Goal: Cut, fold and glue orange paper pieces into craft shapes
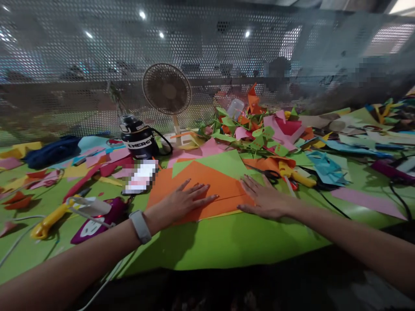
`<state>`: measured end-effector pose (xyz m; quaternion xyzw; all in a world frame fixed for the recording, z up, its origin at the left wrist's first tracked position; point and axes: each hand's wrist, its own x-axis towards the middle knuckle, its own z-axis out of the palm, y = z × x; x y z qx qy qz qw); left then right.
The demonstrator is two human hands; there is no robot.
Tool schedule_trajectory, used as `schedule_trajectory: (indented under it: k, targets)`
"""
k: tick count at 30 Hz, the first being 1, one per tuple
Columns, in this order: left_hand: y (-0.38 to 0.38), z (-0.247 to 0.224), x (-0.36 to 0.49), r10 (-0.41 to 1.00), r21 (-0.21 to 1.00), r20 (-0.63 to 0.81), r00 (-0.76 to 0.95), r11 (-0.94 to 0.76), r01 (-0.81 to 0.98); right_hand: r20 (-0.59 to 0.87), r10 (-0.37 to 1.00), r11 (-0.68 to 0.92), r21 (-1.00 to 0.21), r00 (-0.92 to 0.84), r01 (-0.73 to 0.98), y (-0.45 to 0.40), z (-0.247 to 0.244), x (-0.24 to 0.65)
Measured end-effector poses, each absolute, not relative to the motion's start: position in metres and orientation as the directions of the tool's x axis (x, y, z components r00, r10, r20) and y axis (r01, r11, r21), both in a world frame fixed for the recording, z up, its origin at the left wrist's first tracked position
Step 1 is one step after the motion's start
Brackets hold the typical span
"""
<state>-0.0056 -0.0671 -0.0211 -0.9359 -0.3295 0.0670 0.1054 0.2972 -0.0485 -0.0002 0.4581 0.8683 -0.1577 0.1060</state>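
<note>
Paper (222, 179), orange, lies near the front of the worktop (227, 246), left grip (180, 202) and right grip (266, 198) flat on it, fingers spread, clamped on nothing; probably light, bendy, easily creased and quick to slide, so best held by opposite edges.

Two hands (181, 201) (267, 199), one fan (167, 90), one dark bottle (140, 149)

Wide light-grey band (140, 226) on left wrist (153, 219); bare forearms (87, 261); dark-looking nails (216, 196), left hand (181, 201)
</note>
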Motion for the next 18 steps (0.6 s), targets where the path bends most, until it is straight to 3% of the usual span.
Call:
schedule_trajectory:
  k: [12,15,18]
  targets:
    - [-0.067,-0.027,-0.004,0.588,-0.321,0.026,0.808,-0.761,0.564,-0.341,0.833,0.449,-0.046,-0.436,0.892,-0.051,0.009,0.306]
    - [-0.068,-0.023,-0.003,0.596,-0.324,-0.001,0.803,-0.760,0.563,-0.199,0.826,0.517,-0.107,-0.528,0.849,-0.059,0.015,0.282]
    - [-0.069,-0.021,-0.001,0.597,-0.330,-0.011,0.802,-0.759,0.561,-0.206,0.735,0.606,-0.228,-0.646,0.762,-0.069,0.012,0.246]
